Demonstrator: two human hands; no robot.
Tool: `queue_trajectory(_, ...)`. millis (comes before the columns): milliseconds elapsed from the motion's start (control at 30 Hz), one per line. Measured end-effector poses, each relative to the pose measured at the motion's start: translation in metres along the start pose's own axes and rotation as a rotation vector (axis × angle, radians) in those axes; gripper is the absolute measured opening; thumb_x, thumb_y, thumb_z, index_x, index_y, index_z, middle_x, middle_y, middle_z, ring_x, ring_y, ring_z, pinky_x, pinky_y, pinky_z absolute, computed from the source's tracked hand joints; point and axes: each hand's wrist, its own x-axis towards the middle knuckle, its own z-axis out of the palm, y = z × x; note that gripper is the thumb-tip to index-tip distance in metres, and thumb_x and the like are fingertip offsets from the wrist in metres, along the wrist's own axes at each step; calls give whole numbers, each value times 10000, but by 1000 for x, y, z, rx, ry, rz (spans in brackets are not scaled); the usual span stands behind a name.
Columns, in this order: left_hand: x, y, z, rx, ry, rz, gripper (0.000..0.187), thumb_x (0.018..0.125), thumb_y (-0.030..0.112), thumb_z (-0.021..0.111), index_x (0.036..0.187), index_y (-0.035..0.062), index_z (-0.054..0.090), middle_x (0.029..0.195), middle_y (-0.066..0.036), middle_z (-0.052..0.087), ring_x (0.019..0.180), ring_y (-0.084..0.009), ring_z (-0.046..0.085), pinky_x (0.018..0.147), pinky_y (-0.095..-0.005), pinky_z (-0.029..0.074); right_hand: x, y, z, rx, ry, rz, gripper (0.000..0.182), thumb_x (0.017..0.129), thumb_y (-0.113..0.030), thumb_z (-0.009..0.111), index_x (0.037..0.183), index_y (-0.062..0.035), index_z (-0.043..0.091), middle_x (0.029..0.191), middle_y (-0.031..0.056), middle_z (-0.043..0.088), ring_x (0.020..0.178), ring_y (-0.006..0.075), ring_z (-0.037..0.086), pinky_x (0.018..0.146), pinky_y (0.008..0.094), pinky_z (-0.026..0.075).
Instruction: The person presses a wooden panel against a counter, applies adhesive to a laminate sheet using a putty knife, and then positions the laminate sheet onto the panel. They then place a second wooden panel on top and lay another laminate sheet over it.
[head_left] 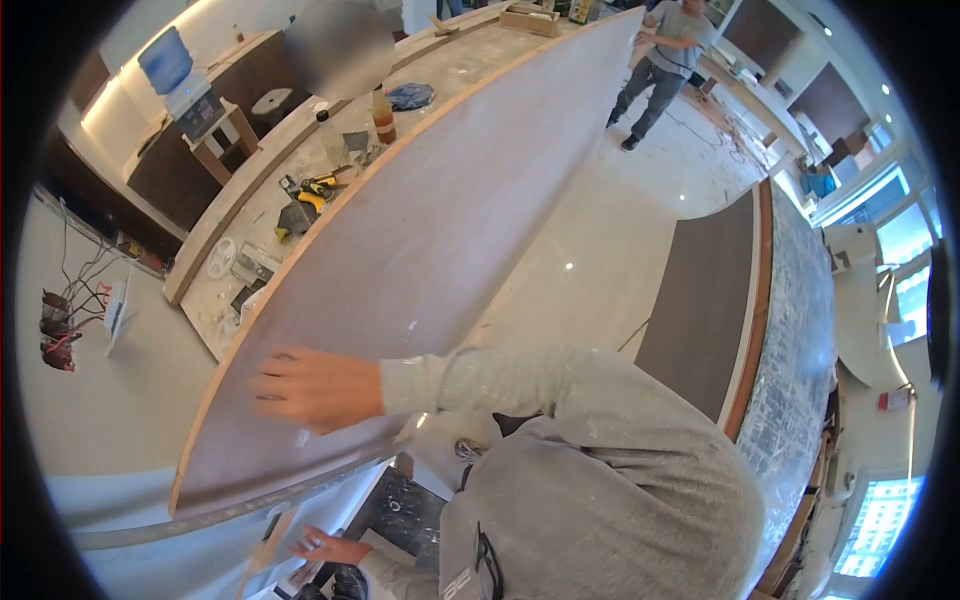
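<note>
right hand (pixel 325 390), eight o'clock: empty, fingers spread, palm against large curved panel (pixel 440 220); judged a steadying touch, calling for even pressure. panel: spans eight to one. left hand (pixel 332 548), seven: fingers parted, contact perhaps none. co-worker (pixel 682 32): panel's far end, one.

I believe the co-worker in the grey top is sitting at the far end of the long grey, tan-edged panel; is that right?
Not quite: the head view shows the co-worker standing, not sitting, at the far end of that long panel.
</note>
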Motion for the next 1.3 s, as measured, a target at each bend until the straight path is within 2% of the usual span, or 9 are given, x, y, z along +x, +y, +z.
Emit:
queue_trajectory(167,55,87,-1,61,119,228,882,968,437,650,1588,62,147,1589,-195,235,1446,-350,308,1167,-488,345,52,-5,23,-197,162,37,404,794,-250,717,1106,-18,605,1027,83,560,1028,249,547,968,461,398)
queue_trajectory(267,67,98,2,169,123,300,950,943,446,697,1586,45,125,1571,-228,235,1439,-337,290,1100,-473,417,50,8,55,-248,121,28,428,828,-330,725,1097,-16,611,1007,76,568,1025,243,545,969,447,391)
queue_trajectory(567,70,109,28,89,30,136,1087,839,274,838,1590,69,79,1450,-198,411,1240,-358,510,991,-475,525,39,37,60,-98,177,-2,273,831,-293,645,942,-44,629,947,85,586,1004,259,565,972,411,414)
queue_trajectory(633,66,101,35,-59,-36,114,1119,841,111,811,1595,74,-15,1435,-202,450,1242,-333,541,982,-469,542,32,42,69,-25,136,18,226,823,-259,617,885,-43,629,892,119,597,947,293,596,943,401,458)
queue_trajectory(667,88,61,25,200,-3,299,1179,803,75,828,1592,75,-48,1397,-200,497,1186,-332,578,863,-430,611,27,48,76,-72,278,-57,186,820,-215,605,872,-39,635,869,137,606,906,313,613,903,402,483)
queue_trajectory(700,85,60,26,20,-9,350,1191,787,95,848,1594,70,-29,1367,-188,530,1184,-323,578,855,-443,612,25,50,75,-28,141,-6,252,799,-232,665,974,-50,669,996,133,641,963,324,615,922,450,463)
queue_trajectory(767,67,105,32,12,81,171,1150,780,137,863,1606,89,64,1459,-180,451,1291,-323,498,1010,-484,492,24,52,45,118,132,-39,288,844,-297,683,993,-55,636,979,87,613,1025,278,592,963,447,423)
queue_trajectory(933,45,133,20,43,-37,121,1087,818,185,835,1601,89,88,1501,-197,380,1340,-347,450,1125,-526,337,26,42,44,-43,86,1,345,868,-358,694,1064,-83,623,974,55,595,1014,248,563,1012,429,347)
queue_trajectory(1300,56,119,3,79,-43,102,1081,804,260,845,1586,40,132,1510,-231,363,1343,-384,454,1092,-518,386,37,47,47,-162,56,-29,391,868,-390,728,1130,-113,640,1005,25,627,997,208,585,1005,406,346)
